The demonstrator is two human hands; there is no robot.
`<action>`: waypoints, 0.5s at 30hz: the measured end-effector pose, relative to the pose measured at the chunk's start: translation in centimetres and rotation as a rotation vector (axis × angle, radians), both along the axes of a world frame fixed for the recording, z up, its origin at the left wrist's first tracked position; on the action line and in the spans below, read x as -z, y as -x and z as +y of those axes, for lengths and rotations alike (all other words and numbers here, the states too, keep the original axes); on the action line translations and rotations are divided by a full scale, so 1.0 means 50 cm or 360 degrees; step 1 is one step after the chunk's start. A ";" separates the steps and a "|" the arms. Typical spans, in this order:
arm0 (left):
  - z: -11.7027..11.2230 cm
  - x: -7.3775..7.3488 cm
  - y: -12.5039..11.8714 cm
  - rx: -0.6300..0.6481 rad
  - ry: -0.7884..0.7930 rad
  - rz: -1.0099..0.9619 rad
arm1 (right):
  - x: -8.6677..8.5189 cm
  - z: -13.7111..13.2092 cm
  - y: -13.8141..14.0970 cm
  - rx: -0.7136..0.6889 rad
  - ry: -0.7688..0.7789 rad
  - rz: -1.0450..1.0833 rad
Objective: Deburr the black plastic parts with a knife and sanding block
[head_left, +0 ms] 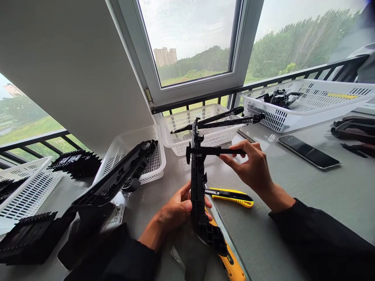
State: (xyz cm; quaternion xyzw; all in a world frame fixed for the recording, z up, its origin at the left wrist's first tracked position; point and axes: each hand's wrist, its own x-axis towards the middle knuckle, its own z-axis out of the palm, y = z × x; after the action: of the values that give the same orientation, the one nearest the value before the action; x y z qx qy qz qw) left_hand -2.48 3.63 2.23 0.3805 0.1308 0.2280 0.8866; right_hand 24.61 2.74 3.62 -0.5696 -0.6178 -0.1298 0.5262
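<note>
My left hand (172,210) is wrapped around a long black plastic trim part (198,183) with clips and ribs along it, held upright over the table. Between the thumb and fingers of my right hand (253,166) is a slim black plastic bar (213,151) with a wider left end. It lies level across the upper part of the trim part and appears to touch it. Behind the trim part rests a yellow utility knife (246,198), blade towards the part. A second, orange-yellow utility knife (233,267) is partly hidden below it.
White baskets stand along the window: one (178,148) with long black parts, another (159,171) with a large black trim piece (117,175) leaning out, and a big one (281,125) at right. A phone (309,151) lies at right. Stacked black parts (29,238) sit at left.
</note>
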 end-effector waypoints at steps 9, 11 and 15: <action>0.005 0.004 0.003 -0.0102 0.0006 -0.0015 | 0.001 -0.001 -0.009 0.0039 -0.0004 0.0022; 0.004 0.003 0.002 -0.0100 0.0010 -0.0015 | 0.003 0.000 -0.007 0.0023 0.0004 0.0016; 0.001 -0.002 -0.001 -0.0056 0.0024 0.0011 | 0.002 -0.001 0.003 -0.0019 -0.0012 -0.0006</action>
State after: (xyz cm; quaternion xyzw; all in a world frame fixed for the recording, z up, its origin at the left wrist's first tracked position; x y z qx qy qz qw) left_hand -2.41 3.66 2.31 0.3723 0.1421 0.2414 0.8848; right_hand 24.44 2.68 3.50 -0.5637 -0.6218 -0.1299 0.5280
